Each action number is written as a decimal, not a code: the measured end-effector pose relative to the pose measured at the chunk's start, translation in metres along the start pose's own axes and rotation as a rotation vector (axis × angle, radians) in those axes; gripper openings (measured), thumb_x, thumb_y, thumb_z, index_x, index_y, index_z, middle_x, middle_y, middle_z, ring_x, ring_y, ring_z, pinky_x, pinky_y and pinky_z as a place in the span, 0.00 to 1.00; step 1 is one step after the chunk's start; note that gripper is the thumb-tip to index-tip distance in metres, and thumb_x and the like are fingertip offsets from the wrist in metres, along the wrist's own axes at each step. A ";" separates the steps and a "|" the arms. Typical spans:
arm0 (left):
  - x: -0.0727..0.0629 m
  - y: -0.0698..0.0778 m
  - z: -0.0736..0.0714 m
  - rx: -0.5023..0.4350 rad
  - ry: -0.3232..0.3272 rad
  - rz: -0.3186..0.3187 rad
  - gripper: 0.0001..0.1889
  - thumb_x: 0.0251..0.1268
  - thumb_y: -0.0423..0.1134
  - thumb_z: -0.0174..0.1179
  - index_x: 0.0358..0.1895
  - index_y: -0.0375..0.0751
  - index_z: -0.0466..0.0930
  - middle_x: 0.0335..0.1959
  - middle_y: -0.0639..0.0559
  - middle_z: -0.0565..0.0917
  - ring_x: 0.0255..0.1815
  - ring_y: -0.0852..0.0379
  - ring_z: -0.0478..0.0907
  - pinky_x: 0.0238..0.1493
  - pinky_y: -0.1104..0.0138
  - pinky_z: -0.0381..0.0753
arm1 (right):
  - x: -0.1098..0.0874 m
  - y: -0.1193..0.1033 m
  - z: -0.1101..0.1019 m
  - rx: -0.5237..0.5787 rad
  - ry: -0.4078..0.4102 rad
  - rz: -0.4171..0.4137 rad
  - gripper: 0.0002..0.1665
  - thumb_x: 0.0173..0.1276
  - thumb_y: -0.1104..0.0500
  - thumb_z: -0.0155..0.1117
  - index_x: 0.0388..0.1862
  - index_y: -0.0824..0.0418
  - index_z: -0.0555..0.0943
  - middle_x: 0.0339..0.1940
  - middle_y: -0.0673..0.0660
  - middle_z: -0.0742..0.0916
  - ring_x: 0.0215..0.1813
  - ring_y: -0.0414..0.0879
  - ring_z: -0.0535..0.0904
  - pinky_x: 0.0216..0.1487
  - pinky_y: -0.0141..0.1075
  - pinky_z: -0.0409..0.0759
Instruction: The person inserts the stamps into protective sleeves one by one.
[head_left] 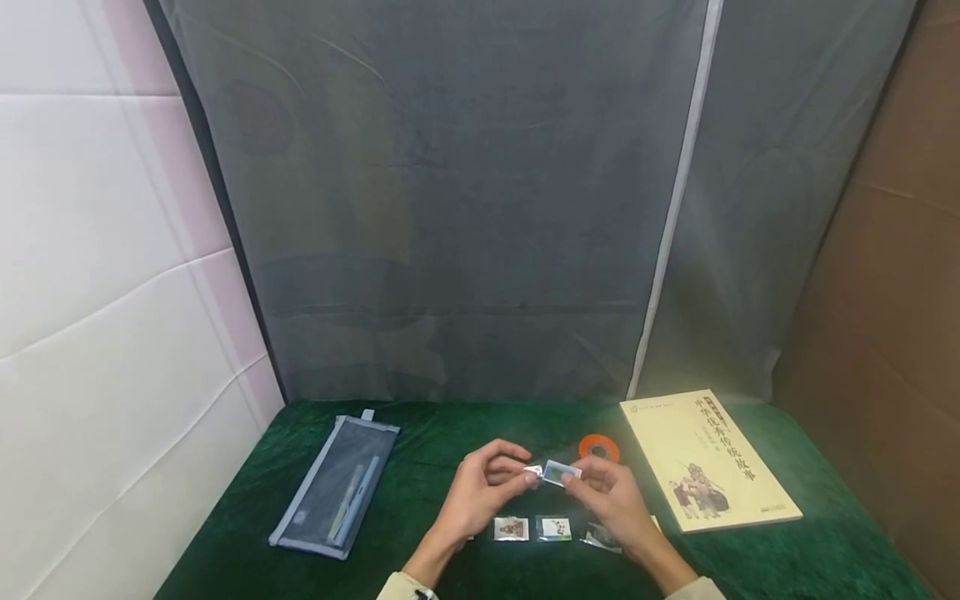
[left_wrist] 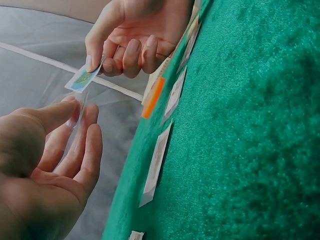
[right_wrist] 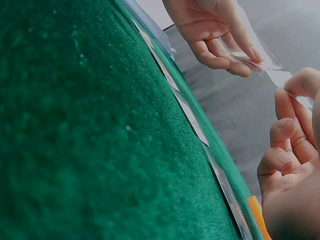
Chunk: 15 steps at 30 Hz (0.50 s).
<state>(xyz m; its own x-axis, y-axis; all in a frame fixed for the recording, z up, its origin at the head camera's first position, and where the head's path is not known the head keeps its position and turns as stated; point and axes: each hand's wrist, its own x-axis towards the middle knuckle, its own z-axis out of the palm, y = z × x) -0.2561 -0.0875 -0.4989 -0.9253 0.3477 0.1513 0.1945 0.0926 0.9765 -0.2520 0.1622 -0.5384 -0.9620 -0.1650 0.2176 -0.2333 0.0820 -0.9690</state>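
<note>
Over the green cloth, my left hand pinches a clear plastic sleeve between thumb and fingers. My right hand holds a small stamp-like card with a white border and a blue-green picture, thumb on its face. In the left wrist view the card's lower edge meets the top of the sleeve. Below the hands lie a brown-pictured card, a panda card and a clear packet, partly covered by the right hand.
A blue-grey mesh pouch with pens inside lies on the left. Behind the right hand is an orange disc with a grey centre. A pale yellow book lies at the right; a grey curtain hangs behind the table.
</note>
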 end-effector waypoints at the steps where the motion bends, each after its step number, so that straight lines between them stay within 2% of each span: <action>1: 0.000 0.000 0.000 -0.004 -0.004 -0.001 0.17 0.72 0.38 0.74 0.59 0.40 0.84 0.47 0.42 0.94 0.48 0.49 0.94 0.49 0.69 0.89 | 0.000 0.000 0.000 -0.001 0.000 0.001 0.09 0.75 0.62 0.72 0.45 0.68 0.87 0.36 0.50 0.89 0.39 0.48 0.90 0.44 0.39 0.88; 6: -0.001 -0.002 0.001 -0.024 -0.019 -0.007 0.20 0.72 0.38 0.74 0.61 0.34 0.82 0.48 0.42 0.94 0.48 0.49 0.94 0.49 0.68 0.89 | -0.001 0.000 0.002 -0.008 0.000 0.009 0.08 0.75 0.61 0.72 0.46 0.66 0.88 0.36 0.50 0.89 0.40 0.49 0.91 0.45 0.38 0.87; 11: 0.000 -0.004 0.001 -0.033 -0.018 -0.020 0.23 0.72 0.38 0.74 0.63 0.31 0.81 0.48 0.42 0.94 0.48 0.51 0.94 0.48 0.68 0.89 | -0.001 -0.002 0.003 -0.012 0.034 0.033 0.08 0.76 0.60 0.72 0.46 0.64 0.88 0.34 0.51 0.90 0.32 0.40 0.83 0.33 0.31 0.79; 15: 0.000 -0.005 0.001 -0.035 -0.005 -0.031 0.23 0.71 0.39 0.74 0.63 0.31 0.81 0.47 0.42 0.94 0.48 0.52 0.94 0.47 0.69 0.89 | 0.000 -0.002 0.003 -0.011 0.068 0.039 0.08 0.75 0.60 0.73 0.45 0.65 0.87 0.32 0.51 0.90 0.31 0.40 0.82 0.29 0.30 0.76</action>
<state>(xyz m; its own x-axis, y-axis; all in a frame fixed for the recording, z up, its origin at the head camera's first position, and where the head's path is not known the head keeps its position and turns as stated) -0.2570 -0.0872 -0.5036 -0.9290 0.3500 0.1206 0.1546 0.0708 0.9854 -0.2509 0.1590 -0.5368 -0.9778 -0.0945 0.1871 -0.1962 0.0981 -0.9756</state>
